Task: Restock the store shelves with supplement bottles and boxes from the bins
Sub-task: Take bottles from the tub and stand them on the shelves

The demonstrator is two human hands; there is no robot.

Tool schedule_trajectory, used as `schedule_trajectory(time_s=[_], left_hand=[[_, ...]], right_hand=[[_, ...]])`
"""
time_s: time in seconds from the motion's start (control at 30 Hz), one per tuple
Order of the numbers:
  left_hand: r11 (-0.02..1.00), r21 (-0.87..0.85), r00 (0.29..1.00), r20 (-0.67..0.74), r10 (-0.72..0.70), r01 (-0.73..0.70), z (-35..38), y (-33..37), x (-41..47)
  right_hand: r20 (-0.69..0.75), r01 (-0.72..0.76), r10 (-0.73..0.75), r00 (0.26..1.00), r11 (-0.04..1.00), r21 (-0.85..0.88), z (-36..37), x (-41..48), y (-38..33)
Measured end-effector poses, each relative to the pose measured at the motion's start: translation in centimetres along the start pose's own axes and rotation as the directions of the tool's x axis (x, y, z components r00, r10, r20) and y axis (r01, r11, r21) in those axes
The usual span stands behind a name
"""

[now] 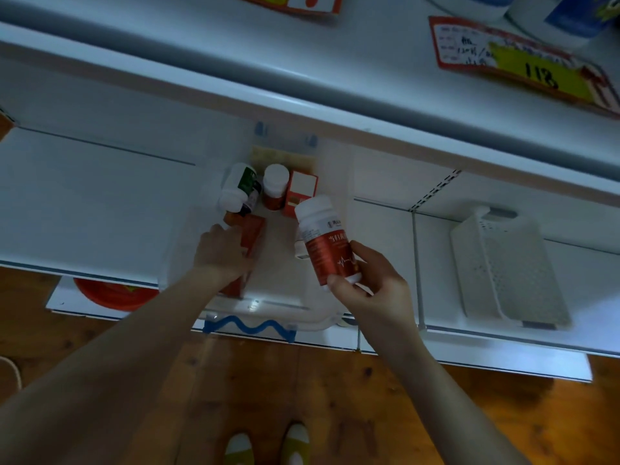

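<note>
Right hand (372, 286): grasps bottle (330, 250) at base, cap pointing away.
Left hand (221, 253): on box (252, 233) in bin (285, 307); grip unclear.

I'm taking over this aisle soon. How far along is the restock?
Early, it seems. Done: no supplement stands on the shelf around the clear bin yet. In hand: the right hand holds a red-labelled white bottle above the bin; the left hand grips a red box inside it. Left: a green-labelled bottle, a white-capped brown bottle and a second red box remain in the bin.
</note>
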State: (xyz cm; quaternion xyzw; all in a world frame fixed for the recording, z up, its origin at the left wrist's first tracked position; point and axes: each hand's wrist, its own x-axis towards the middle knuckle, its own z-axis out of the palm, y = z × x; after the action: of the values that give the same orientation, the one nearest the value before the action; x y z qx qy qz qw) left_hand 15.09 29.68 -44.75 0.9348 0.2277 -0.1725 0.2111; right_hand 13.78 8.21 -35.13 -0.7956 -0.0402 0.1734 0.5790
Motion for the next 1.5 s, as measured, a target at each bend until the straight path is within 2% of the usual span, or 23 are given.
schedule_trajectory(time_s=[0.1,0.3,0.37,0.5,0.77,1.03,1.1,1.17,1.3,1.4,1.5], left_hand=[[0.941,-0.333,0.995,-0.099,0.019,-0.051,-1.6,1.4,-1.8],[0.776,-0.605,0.947,-0.319,-0.035,-0.175,-3.5,2.9,-7.6],[0.712,-0.682,0.951,-0.303,-0.065,-0.168,-4.6,3.0,-10.1],[0.533,-0.842,0.942,-0.244,-0.229,-0.089,-7.2,2.8,-15.4],[0.416,-0.909,0.948,-0.143,-0.286,-0.012,-11.8,1.1,-27.0],[0.41,-0.894,0.939,-0.28,-0.201,-0.179,-18.4,2.8,-33.4],[0.386,-0.899,0.937,-0.297,-0.186,-0.209,-19.8,3.2,-34.1],[0.369,-0.901,0.938,-0.305,-0.166,-0.227,-21.0,3.8,-34.7],[0.431,-0.829,0.905,-0.421,-0.059,-0.357,-23.2,6.1,-35.7],[0.45,-0.779,0.873,-0.487,0.003,-0.436,-24.1,8.1,-36.0],[0.418,-0.792,0.882,-0.469,0.051,-0.445,-24.1,10.1,-36.0]], right_hand=[[-0.025,0.0,0.001,1.0,1.0,0.03,0.1,-0.7,-0.2],[-0.067,-0.032,0.037,0.997,0.996,0.079,0.3,-3.0,-1.3],[-0.072,-0.042,0.047,0.996,0.997,0.065,0.3,-4.2,-2.0],[-0.051,-0.046,0.049,0.997,0.997,0.056,-0.4,-7.3,-4.3],[0.109,0.033,-0.031,0.994,0.999,-0.017,-2.6,-13.4,-11.4],[0.134,0.194,-0.192,0.972,0.981,-0.004,-3.8,-17.0,-18.5],[0.131,0.242,-0.234,0.963,0.969,-0.051,-4.2,-17.5,-19.6],[0.157,0.236,-0.217,0.963,0.965,-0.112,-4.8,-17.8,-20.8],[0.205,0.246,-0.197,0.959,0.936,-0.251,-5.9,-18.7,-23.3],[0.152,0.247,-0.216,0.964,0.941,-0.231,-7.2,-19.2,-24.3],[0.042,0.151,-0.149,0.988,0.987,-0.048,-9.2,-19.2,-24.3]])
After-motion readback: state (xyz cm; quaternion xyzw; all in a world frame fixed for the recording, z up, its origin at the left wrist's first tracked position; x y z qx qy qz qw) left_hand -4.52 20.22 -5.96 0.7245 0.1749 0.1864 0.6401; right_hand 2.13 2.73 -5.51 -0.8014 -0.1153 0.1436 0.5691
